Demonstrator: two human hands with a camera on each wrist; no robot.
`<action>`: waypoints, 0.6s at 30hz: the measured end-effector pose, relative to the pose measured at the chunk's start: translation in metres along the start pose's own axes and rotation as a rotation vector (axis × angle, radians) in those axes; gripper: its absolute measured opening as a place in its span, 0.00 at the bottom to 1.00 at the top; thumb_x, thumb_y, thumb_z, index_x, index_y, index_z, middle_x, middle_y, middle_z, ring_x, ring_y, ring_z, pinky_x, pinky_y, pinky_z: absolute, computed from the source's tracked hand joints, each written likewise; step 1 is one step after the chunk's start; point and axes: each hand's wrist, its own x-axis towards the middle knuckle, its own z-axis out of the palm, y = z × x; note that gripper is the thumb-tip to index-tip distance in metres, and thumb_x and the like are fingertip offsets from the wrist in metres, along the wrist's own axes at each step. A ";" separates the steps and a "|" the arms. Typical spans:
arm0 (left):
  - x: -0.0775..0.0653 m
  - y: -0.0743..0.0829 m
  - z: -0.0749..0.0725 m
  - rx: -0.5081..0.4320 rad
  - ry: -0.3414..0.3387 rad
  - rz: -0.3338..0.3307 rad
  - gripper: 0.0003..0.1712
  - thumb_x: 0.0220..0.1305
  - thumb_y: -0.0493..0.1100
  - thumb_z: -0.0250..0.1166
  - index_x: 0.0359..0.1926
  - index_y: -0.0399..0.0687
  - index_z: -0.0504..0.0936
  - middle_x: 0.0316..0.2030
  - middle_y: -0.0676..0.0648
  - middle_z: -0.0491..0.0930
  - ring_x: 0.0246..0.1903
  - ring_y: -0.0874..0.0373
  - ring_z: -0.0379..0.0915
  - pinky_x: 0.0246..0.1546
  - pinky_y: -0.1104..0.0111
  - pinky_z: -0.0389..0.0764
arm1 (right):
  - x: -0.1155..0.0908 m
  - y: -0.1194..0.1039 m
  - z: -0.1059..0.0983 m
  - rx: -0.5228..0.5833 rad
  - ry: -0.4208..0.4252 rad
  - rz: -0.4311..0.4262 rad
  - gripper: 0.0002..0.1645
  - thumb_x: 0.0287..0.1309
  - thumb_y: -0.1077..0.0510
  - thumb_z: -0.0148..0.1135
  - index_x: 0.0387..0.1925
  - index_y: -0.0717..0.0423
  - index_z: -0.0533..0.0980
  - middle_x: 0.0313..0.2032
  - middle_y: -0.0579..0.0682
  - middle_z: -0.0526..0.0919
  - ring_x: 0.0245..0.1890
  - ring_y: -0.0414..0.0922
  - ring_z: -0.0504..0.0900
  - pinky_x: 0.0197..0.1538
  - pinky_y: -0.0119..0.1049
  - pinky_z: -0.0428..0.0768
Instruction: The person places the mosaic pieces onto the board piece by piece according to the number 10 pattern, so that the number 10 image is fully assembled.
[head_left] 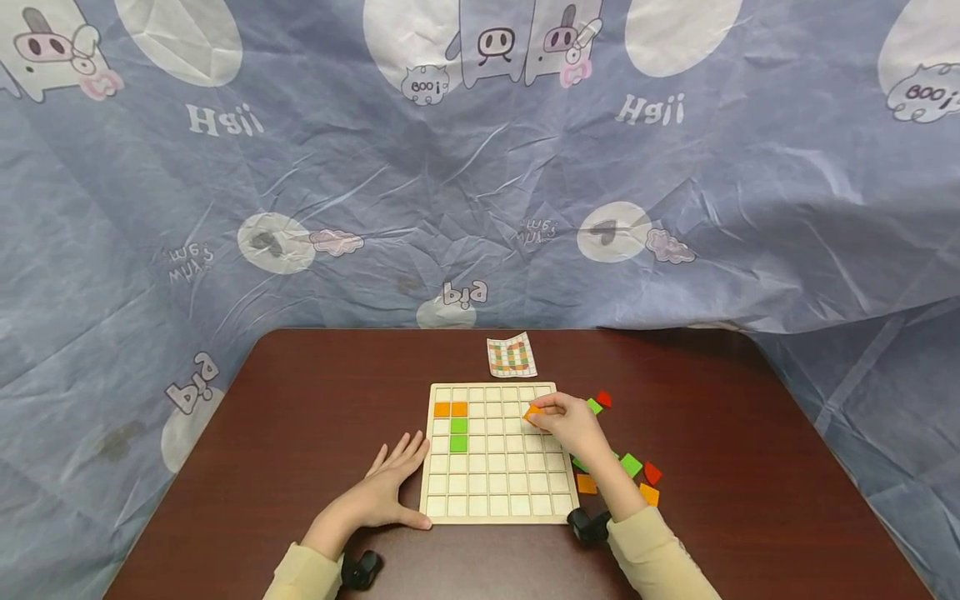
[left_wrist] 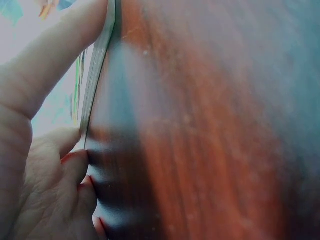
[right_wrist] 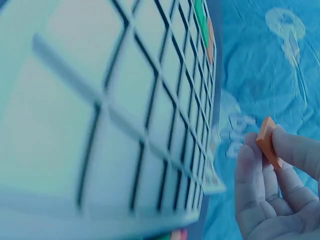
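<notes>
Blue-grey cloth [head_left: 420,192], creased and printed with cartoon animals and lettering, hangs behind everything. In front, a dark reddish-brown table [head_left: 330,400] with rounded far corners; wood grain shows close up in the left wrist view.

On it, a pale, square grid board [head_left: 498,483], thin at the edge, raised strips dividing it into shallow square cells. Lies between the two hands, nearer the left at its left edge.

Left hand [head_left: 386,492]: opened out, fingers extended and thumb spread wide, touching the board's left edge and near-left corner; nothing grasped. Right hand [head_left: 573,425]: raised at the board's right side, thumb and fingertips closed in a pinch on an orange tile [right_wrist: 266,142] — flat, smooth, straight-edged, tilted, held clear of the cells.

Beyond the board's far edge, a slightly curled printed sheet [head_left: 512,356] with a small coloured grid.

Set in cells at the left: two orange squares [head_left: 450,409] side by side, two green squares [head_left: 458,435] in a column below the right-hand one. Right of the board, partly behind the right hand and forearm — loose pieces [head_left: 631,465] in green, orange and red, the red ones with a curved side.
</notes>
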 end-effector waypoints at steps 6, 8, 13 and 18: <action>-0.001 0.000 0.000 -0.007 -0.020 -0.005 0.68 0.47 0.60 0.78 0.78 0.44 0.47 0.78 0.38 0.39 0.78 0.39 0.28 0.72 0.38 0.30 | -0.001 0.001 0.033 -0.006 -0.043 -0.022 0.11 0.56 0.61 0.70 0.42 0.59 0.84 0.35 0.50 0.88 0.34 0.44 0.84 0.37 0.34 0.80; -0.001 0.001 0.000 -0.007 -0.023 -0.006 0.68 0.47 0.60 0.77 0.78 0.43 0.46 0.78 0.38 0.39 0.78 0.39 0.28 0.72 0.38 0.30 | -0.002 0.002 0.042 0.000 -0.064 -0.036 0.11 0.57 0.61 0.70 0.42 0.59 0.84 0.34 0.49 0.88 0.33 0.42 0.83 0.36 0.33 0.80; 0.001 0.002 0.000 0.015 -0.007 -0.003 0.69 0.45 0.59 0.79 0.78 0.40 0.46 0.78 0.37 0.40 0.77 0.39 0.30 0.72 0.37 0.33 | -0.005 0.001 0.059 0.002 -0.106 -0.075 0.10 0.57 0.62 0.70 0.41 0.59 0.83 0.35 0.50 0.86 0.33 0.40 0.83 0.36 0.32 0.81; 0.001 0.003 0.001 0.041 0.012 -0.021 0.70 0.44 0.61 0.79 0.78 0.41 0.47 0.78 0.38 0.41 0.78 0.40 0.32 0.73 0.38 0.34 | -0.008 0.000 0.072 -0.023 -0.147 -0.121 0.09 0.56 0.62 0.70 0.40 0.58 0.83 0.35 0.51 0.87 0.31 0.40 0.83 0.34 0.30 0.80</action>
